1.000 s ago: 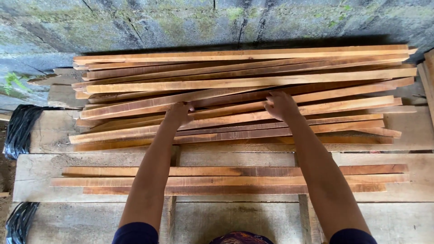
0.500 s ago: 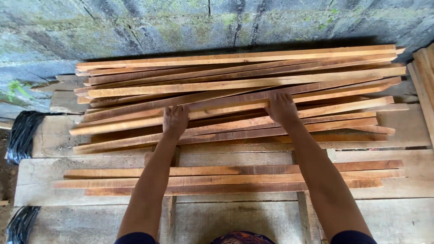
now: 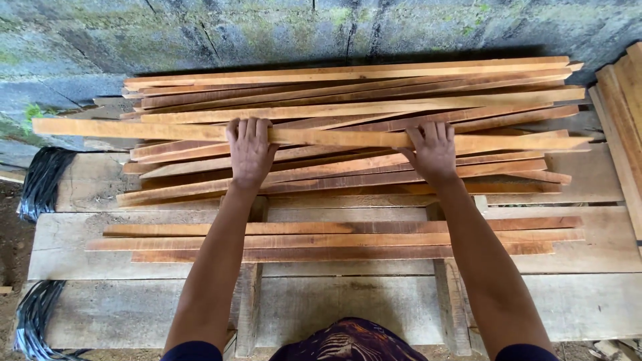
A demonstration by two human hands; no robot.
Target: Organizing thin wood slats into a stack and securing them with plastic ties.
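A long pale wooden slat (image 3: 334,137) lies across the top of a loose pile of reddish-brown slats (image 3: 348,100) at the far side of a plank bench. My left hand (image 3: 249,152) is curled over this slat left of its middle. My right hand (image 3: 433,152) grips the same slat further right. Both arms reach forward over the bench. Closer to me, three slats (image 3: 334,239) lie side by side in a neat row.
The bench (image 3: 602,241) is made of broad grey weathered planks. A mossy grey block wall (image 3: 267,33) rises behind the pile. More planks (image 3: 625,113) lean at the right edge. Black coils (image 3: 40,180) lie at the left, with another black coil (image 3: 30,321) lower down.
Both hands have lifted one long slat out of the pile and shifted it left, so its left end now sticks out past the stack. The camera view has moved closer.
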